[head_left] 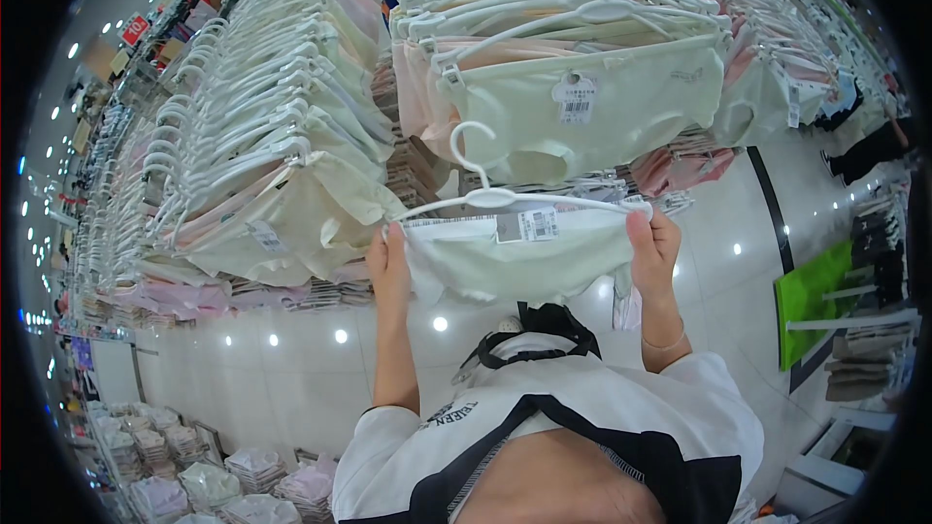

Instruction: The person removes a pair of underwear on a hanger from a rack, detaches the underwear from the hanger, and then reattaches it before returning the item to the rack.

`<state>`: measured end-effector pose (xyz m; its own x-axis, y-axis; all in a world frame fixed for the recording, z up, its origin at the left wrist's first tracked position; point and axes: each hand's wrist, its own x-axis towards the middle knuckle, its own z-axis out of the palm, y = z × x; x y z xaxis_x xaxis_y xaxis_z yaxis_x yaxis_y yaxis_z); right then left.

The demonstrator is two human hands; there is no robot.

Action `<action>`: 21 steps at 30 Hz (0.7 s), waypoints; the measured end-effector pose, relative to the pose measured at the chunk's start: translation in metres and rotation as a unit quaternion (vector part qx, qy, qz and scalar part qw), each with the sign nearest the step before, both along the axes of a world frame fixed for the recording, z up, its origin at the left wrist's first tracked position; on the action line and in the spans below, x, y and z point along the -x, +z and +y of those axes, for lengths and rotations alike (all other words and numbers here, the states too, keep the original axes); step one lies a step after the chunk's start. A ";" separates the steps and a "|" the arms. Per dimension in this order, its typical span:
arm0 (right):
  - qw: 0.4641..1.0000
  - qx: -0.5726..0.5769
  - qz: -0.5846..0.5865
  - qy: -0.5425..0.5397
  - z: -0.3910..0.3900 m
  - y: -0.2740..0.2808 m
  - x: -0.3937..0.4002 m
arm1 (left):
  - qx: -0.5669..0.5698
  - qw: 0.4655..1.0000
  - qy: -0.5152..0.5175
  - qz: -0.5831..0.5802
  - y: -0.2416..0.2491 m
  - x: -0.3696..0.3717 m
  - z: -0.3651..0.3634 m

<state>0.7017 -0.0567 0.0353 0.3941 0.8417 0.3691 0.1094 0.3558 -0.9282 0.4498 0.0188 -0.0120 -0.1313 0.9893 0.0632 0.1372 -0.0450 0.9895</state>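
A pair of pale green underpants [524, 267] hangs from a white plastic hanger [490, 198], whose hook points up. A tag with a barcode [539, 224] lies over the waistband. At the left end, my left hand [388, 257] is closed on the underpants beside the hanger's tip. My right hand [655, 245] pinches the other end the same way, so the waistband is stretched out level between the two. Just beyond is a rack of similar hangers, with a pale green pair [592, 102] at its front. Some fingertips are hidden behind the cloth.
To the left stands another dense row of cream underpants [291, 209] on white hangers. More pale pairs [777, 87] hang at the right. Folded packs [209, 480] lie low at the left. A green panel [814, 301] and a person's leg [864, 150] appear at the right.
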 end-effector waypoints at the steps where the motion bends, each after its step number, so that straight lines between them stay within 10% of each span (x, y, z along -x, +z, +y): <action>1: 1.000 -0.015 -0.018 0.003 0.000 0.003 0.002 | -0.047 0.997 0.007 0.056 0.002 -0.003 0.000; 10: 0.924 -0.050 -0.368 0.091 0.004 0.021 0.024 | -0.373 0.889 -0.024 0.264 0.044 -0.064 -0.037; 21: 0.944 0.025 -0.255 0.209 -0.004 0.033 0.026 | -0.345 0.865 -0.315 0.183 0.046 -0.080 -0.036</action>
<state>0.6761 -0.0604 0.0681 -0.1941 0.9058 0.3766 0.4073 0.4237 -0.8091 0.5293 -0.0170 0.0344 0.5735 0.5672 0.5911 0.1696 -0.7881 0.5918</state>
